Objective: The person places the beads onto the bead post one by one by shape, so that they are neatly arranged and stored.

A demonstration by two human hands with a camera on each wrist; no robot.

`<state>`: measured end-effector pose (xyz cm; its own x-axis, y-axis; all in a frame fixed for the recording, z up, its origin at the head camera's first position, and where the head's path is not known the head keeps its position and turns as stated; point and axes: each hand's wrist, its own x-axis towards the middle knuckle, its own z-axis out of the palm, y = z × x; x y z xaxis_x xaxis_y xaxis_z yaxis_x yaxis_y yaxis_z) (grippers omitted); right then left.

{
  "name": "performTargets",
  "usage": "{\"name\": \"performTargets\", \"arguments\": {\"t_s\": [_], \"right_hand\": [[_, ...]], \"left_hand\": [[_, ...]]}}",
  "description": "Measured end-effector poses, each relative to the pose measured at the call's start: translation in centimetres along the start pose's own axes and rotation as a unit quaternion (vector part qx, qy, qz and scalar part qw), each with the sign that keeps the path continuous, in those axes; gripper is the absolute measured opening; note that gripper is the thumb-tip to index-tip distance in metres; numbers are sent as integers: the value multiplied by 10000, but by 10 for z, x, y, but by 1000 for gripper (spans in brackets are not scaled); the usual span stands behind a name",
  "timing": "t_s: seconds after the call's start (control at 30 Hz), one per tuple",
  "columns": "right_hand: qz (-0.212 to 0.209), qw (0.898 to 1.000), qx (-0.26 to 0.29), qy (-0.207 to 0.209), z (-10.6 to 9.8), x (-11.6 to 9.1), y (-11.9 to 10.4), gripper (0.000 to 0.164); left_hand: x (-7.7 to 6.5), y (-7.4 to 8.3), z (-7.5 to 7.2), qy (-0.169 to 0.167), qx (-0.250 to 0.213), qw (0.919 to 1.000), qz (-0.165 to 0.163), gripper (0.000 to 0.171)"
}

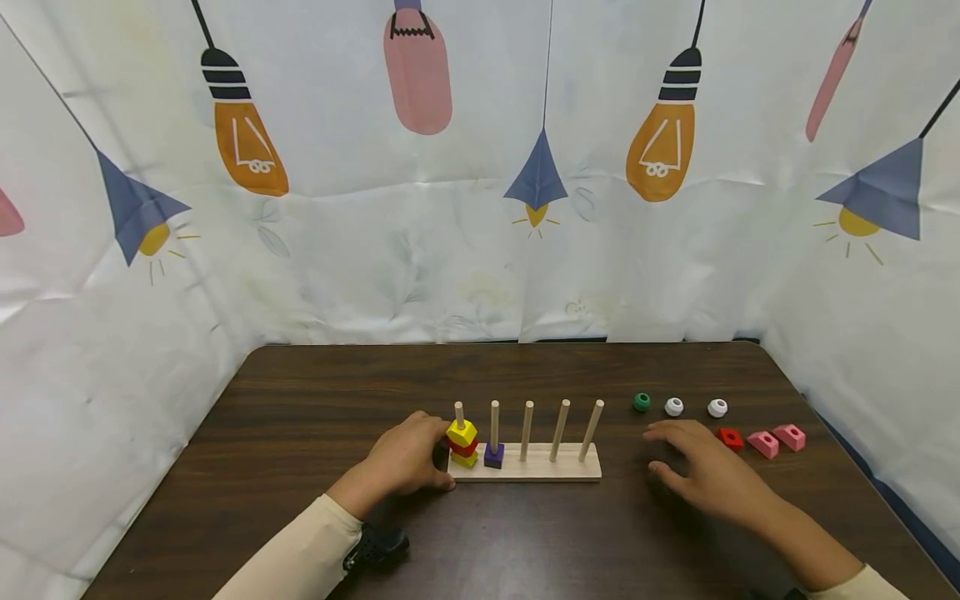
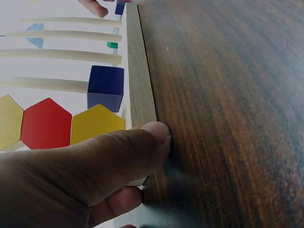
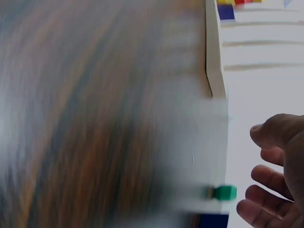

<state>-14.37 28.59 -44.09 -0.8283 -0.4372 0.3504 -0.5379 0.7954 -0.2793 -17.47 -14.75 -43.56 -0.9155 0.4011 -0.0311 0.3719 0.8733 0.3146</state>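
A wooden peg board (image 1: 543,472) with several upright pegs lies mid-table. Its leftmost peg carries a yellow block (image 1: 461,432), a red block (image 2: 46,124) and another yellow block (image 2: 97,124); a purple block (image 1: 493,456) sits at the foot of the neighbouring peg. My left hand (image 1: 408,457) grips the board's left end, thumb against the front edge in the left wrist view; its other fingers are partly hidden. Right of the board, my right hand (image 1: 711,477) hovers with fingers loosely bent and nothing held, near the red block (image 1: 731,439) and the beads.
A green bead (image 1: 641,402) and two white beads (image 1: 673,407) stand in a row at the back right. Two pink blocks (image 1: 764,443) lie beside the red one. A printed white curtain (image 1: 465,250) hangs behind the brown table (image 1: 337,375) and along its sides.
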Motion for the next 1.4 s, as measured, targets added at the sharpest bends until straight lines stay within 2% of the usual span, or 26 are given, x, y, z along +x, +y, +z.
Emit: {"name": "performTargets", "arguments": {"t_s": [0.17,0.53,0.77,0.97,1.2,1.4], "right_hand": [[243,9997,-57,61,-6,-4,16,42],[597,9979,66,-257,-6,-8,36,39],[805,9961,87,-340,-4,-4,40,37],[784,9963,196,-307,0,-1,41,38],[850,9955,180,-365,2,5,34,36],[992,9929,424,-508,5,12,26,36]], "left_hand": [[0,0,0,-10,-9,10000,-12,54],[0,0,1,-8,-11,10000,7,54],[-1,0,0,-11,-41,10000,6,54],[-1,1,0,-25,-58,10000,40,54],[-1,0,0,-33,-80,10000,37,54],[-1,0,0,-36,-77,10000,22,54]]}}
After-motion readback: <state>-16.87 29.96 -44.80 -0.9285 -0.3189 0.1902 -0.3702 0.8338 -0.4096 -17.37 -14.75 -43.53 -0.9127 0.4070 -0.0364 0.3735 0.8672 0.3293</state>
